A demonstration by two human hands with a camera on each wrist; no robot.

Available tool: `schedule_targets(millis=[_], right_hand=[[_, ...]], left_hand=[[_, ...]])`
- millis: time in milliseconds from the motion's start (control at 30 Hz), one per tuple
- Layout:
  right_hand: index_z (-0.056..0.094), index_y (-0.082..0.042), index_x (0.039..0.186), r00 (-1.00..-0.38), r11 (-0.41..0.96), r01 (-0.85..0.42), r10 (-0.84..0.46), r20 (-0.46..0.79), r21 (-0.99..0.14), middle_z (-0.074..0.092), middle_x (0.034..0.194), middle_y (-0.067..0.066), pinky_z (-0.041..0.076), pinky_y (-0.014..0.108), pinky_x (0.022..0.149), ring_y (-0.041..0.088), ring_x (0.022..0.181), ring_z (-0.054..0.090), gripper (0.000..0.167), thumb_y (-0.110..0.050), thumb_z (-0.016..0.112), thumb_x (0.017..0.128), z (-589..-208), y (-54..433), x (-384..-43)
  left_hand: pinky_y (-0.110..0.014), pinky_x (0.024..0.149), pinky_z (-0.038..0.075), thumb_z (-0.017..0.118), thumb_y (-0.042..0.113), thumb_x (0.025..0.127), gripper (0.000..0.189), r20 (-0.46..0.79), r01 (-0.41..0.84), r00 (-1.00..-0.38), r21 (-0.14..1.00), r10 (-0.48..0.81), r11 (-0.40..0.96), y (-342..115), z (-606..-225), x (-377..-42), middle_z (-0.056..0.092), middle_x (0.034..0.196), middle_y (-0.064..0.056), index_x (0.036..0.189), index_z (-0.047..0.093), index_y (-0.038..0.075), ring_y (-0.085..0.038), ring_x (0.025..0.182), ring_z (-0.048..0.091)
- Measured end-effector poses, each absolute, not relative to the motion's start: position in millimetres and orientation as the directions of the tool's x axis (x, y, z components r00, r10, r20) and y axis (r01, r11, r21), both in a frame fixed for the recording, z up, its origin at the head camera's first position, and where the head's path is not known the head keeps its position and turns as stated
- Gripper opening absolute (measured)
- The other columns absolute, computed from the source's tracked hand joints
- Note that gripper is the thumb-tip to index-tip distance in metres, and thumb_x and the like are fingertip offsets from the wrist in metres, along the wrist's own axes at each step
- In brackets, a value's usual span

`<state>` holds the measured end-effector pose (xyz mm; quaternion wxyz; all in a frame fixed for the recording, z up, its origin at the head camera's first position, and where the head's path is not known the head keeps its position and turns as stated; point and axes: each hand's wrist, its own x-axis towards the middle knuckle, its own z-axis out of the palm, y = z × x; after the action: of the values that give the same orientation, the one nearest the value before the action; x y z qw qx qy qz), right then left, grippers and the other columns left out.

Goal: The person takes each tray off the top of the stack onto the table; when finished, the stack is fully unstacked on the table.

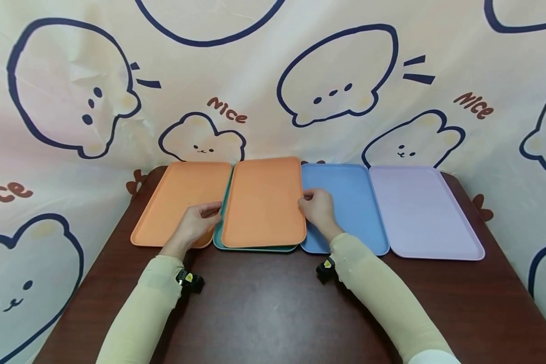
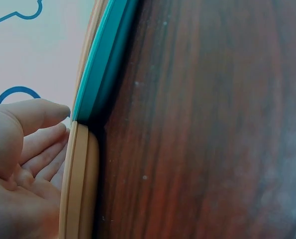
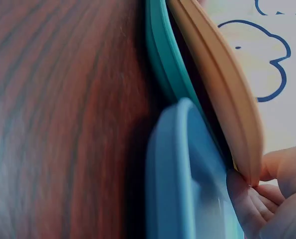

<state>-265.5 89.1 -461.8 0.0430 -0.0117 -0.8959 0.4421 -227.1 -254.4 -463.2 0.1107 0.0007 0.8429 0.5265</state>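
Observation:
An orange tray [image 1: 264, 202] lies over a green tray [image 1: 218, 237], whose rim shows along the left and front. My right hand [image 1: 319, 208] pinches the orange tray's right edge between thumb and fingers. In the right wrist view, that edge of the orange tray [image 3: 227, 94] is tilted up, with a gap above the green tray [image 3: 162, 55]. My left hand [image 1: 196, 222] is at the left side of the stack, over a second orange tray [image 1: 195, 184]. Its fingers look fairly straight, with the thumb near the green rim [image 2: 100, 69]; contact is unclear.
Right of the stack lies a blue tray [image 1: 348, 202], partly under my right hand. Beyond it is a lavender tray [image 1: 425, 212]. The trays form a row along the back of the dark wooden table [image 1: 264, 308], before a printed cloth [image 1: 264, 76].

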Motion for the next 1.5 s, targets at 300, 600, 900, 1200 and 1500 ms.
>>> schedule_targets(millis=[300,600,900,1200,1500], right_hand=[[0.079,0.004,0.122,-0.99,0.51,-0.005,0.119,0.077,-0.86,0.079,0.11,0.024,0.062,0.042,0.079,0.035,0.094,0.075,0.029,-0.01,0.06,0.104,-462,95,-264],[0.077,0.003,0.127,-0.985,0.331,0.062,0.175,-0.003,-0.942,0.077,0.119,0.025,0.062,0.038,0.082,0.037,0.102,0.075,0.029,-0.011,0.064,0.105,-456,109,-267],[0.073,0.001,0.136,-0.982,0.178,0.159,0.132,-0.137,-0.971,0.071,0.134,0.024,0.059,0.027,0.087,0.031,0.116,0.071,0.034,-0.013,0.067,0.107,-453,131,-273],[0.063,0.003,0.148,-0.981,0.194,0.194,0.013,-0.196,-0.962,0.066,0.146,0.027,0.057,0.021,0.092,0.032,0.131,0.066,0.047,-0.003,0.069,0.102,-466,142,-269],[0.055,0.006,0.153,-0.983,0.393,0.109,-0.092,-0.157,-0.913,0.066,0.143,0.03,0.061,0.031,0.095,0.04,0.131,0.067,0.052,-0.009,0.066,0.104,-464,150,-250]], left_hand=[[-0.045,0.121,0.047,0.061,0.01,0.109,0.053,-0.177,-0.106,-0.978,0.882,0.114,0.458,-256,-464,-229,0.05,0.166,-0.02,0.161,0.05,0.003,-0.037,0.155,0.047],[-0.05,0.122,0.046,0.061,0.01,0.11,0.053,-0.168,-0.098,-0.979,0.886,0.116,0.453,-255,-462,-227,0.049,0.166,-0.022,0.161,0.05,0.002,-0.039,0.156,0.046],[-0.051,0.122,0.046,0.061,0.01,0.109,0.052,-0.162,-0.092,-0.98,0.888,0.119,0.451,-254,-462,-228,0.05,0.165,-0.022,0.16,0.05,0.001,-0.039,0.155,0.046],[-0.053,0.123,0.045,0.06,0.01,0.11,0.053,-0.17,-0.099,-0.978,0.886,0.118,0.454,-256,-462,-227,0.049,0.166,-0.021,0.161,0.049,0.002,-0.038,0.156,0.045],[-0.053,0.123,0.045,0.06,0.01,0.11,0.053,-0.16,-0.087,-0.979,0.886,0.125,0.456,-254,-461,-226,0.049,0.166,-0.023,0.16,0.049,0.0,-0.04,0.156,0.045]])
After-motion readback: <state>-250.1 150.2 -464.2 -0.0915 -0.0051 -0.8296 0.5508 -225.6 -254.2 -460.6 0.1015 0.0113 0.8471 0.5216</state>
